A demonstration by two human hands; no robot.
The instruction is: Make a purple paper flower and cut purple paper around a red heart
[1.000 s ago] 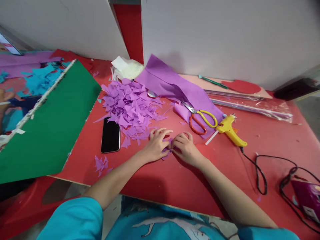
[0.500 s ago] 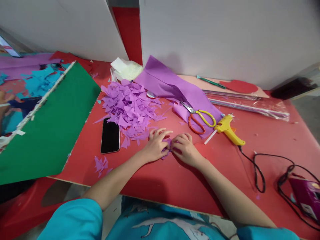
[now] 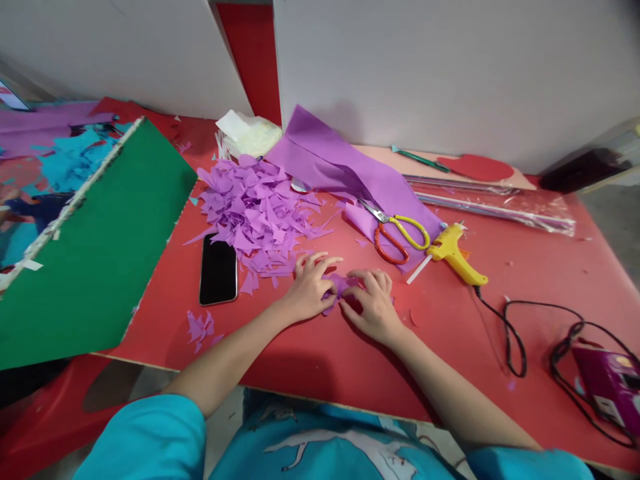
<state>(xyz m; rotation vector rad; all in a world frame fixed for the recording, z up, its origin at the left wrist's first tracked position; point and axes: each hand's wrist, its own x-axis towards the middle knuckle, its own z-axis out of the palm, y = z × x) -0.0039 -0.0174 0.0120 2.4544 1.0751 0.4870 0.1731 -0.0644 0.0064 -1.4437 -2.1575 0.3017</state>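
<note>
My left hand (image 3: 311,288) pinches a small purple paper piece (image 3: 341,283) between thumb and forefinger, low over the red table. Petal-like edges of this piece show between the hands; the rest is hidden by fingers. From the other side my right hand (image 3: 373,300) grips its near edge with thumb and forefinger tips, the other fingers curled above. A large heap of purple paper cutouts (image 3: 255,210) lies beyond my left hand. Scissors (image 3: 395,230) with one red and one yellow handle rest on a purple sheet (image 3: 345,160), past my right hand.
A black phone (image 3: 219,270) lies left of my hands, near purple scraps (image 3: 200,328). A yellow glue gun (image 3: 455,253) is to the right, its cord running by a purple box (image 3: 607,383). A green board (image 3: 110,247) leans at left, with a co-worker's blue scraps (image 3: 80,157) behind.
My right thumb and forefinger have spread a little apart, and more of the purple paper piece shows between my hands. The left hand keeps its pinch. The view has shifted slightly.
</note>
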